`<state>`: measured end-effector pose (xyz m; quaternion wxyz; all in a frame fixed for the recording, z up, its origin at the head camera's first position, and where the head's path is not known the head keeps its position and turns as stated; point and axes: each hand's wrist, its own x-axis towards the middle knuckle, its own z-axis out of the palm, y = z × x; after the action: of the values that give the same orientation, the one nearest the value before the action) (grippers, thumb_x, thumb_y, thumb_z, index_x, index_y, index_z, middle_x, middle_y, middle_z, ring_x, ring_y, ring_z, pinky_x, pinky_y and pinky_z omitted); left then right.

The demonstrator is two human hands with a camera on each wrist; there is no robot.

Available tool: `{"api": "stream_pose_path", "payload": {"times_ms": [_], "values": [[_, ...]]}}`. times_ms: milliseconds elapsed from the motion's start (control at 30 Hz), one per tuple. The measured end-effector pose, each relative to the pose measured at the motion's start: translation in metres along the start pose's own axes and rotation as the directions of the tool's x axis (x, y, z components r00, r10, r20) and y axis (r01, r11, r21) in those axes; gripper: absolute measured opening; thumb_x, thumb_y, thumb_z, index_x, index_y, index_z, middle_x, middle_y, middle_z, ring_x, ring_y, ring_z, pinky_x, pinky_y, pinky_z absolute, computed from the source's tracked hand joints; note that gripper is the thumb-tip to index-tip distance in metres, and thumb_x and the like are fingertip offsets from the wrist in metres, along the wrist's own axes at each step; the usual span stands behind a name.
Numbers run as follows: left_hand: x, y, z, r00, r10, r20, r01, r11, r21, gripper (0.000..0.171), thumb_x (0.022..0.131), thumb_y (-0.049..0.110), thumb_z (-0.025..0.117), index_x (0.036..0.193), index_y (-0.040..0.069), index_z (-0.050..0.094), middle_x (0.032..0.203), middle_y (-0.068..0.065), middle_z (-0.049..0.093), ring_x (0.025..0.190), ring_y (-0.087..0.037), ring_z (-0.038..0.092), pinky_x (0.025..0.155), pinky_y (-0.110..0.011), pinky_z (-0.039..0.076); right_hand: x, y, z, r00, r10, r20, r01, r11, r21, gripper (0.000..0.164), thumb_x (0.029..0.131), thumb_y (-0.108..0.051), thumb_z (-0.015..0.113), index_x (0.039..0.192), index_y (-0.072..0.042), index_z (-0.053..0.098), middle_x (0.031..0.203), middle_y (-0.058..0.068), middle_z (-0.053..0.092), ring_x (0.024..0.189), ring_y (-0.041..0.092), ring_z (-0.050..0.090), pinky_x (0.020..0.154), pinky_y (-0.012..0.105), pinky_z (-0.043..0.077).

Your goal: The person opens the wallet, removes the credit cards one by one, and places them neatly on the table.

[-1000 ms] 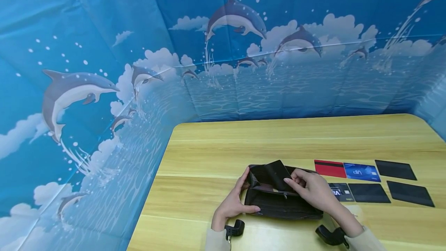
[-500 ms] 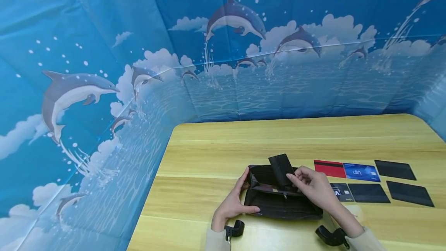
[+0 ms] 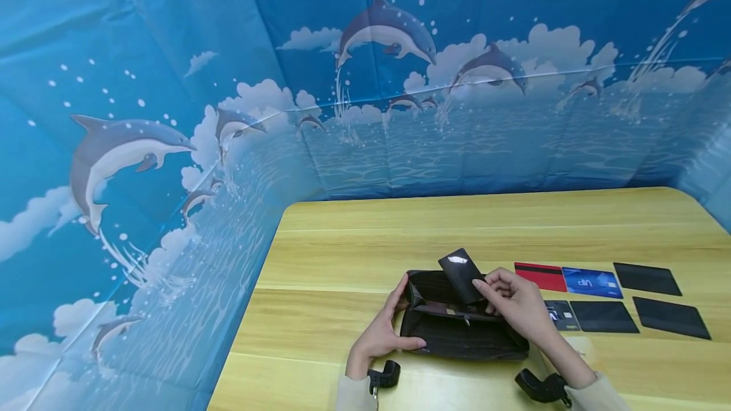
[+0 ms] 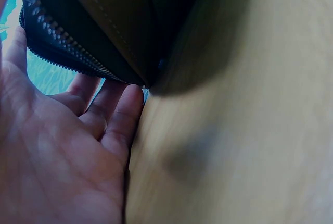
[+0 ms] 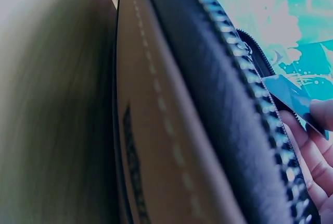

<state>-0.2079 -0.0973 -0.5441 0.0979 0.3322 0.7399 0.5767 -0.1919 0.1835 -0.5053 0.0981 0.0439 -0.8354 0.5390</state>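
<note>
A black zip wallet (image 3: 465,340) lies on the table with its mouth spread apart. My left hand (image 3: 378,340) grips the wallet's left end, thumb at the front and fingers behind. In the left wrist view those fingers (image 4: 122,114) touch the wallet beside its metal zip (image 4: 52,28). My right hand (image 3: 521,308) pinches a black card (image 3: 461,276) by its right edge. The card is tilted over the wallet's opening, its upper part above the back rim; light glints on it. The right wrist view shows the card (image 5: 291,98) beyond the wallet's zip edge (image 5: 265,96).
Right of the wallet, cards lie in two rows: a red card (image 3: 540,276), a blue VIP card (image 3: 592,282) and a black card (image 3: 648,278) behind; a Visa card (image 3: 562,316) and two black cards (image 3: 605,316) in front. A dolphin-print curtain (image 3: 388,144) surrounds the wooden table (image 3: 342,240).
The black card has risen out of the wallet's opening and tilted, now catching light. My right hand has shifted slightly up and right with it. The left hand and wallet stay put.
</note>
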Motion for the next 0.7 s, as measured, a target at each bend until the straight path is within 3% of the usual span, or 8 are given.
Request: {"api": "stream_pose_path", "payload": {"times_ms": [233, 500, 700], "values": [[0.0000, -0.0016, 0.0003, 1.000, 0.002, -0.001, -0.002, 1.000, 0.002, 0.111, 0.072, -0.003, 0.080, 0.154, 0.015, 0.007, 0.151, -0.006, 0.023, 0.119, -0.026, 0.045, 0.103, -0.049, 0.030, -0.0016, 0.0057, -0.0009, 1.000, 0.025, -0.013, -0.024, 0.995, 0.096, 0.022, 0.091, -0.025, 0.066, 0.088, -0.005, 0.059, 0.065, 0.010, 0.064, 0.051, 0.020, 0.060, 0.049, 0.031, 0.051], [0.0000, -0.0029, 0.0006, 1.000, 0.018, 0.001, -0.018, 1.000, -0.003, 0.111, 0.072, -0.003, 0.080, 0.154, 0.013, 0.007, 0.150, -0.007, 0.025, 0.119, -0.026, 0.046, 0.103, -0.050, 0.031, -0.0030, 0.0057, -0.0019, 0.999, -0.006, -0.047, 0.014, 0.986, 0.166, 0.018, 0.095, -0.018, 0.061, 0.094, 0.000, 0.059, 0.062, 0.011, 0.062, 0.048, 0.021, 0.057, 0.045, 0.031, 0.049], [0.0003, -0.0011, -0.0008, 1.000, -0.007, 0.015, 0.007, 1.000, -0.019, 0.111, 0.073, -0.002, 0.079, 0.154, 0.014, 0.005, 0.151, -0.007, 0.023, 0.120, -0.026, 0.045, 0.104, -0.049, 0.029, -0.0026, 0.0059, -0.0029, 0.996, 0.030, -0.086, -0.009, 0.971, 0.238, 0.018, 0.096, -0.018, 0.059, 0.095, 0.000, 0.059, 0.057, 0.010, 0.060, 0.044, 0.022, 0.054, 0.043, 0.031, 0.048]]}}
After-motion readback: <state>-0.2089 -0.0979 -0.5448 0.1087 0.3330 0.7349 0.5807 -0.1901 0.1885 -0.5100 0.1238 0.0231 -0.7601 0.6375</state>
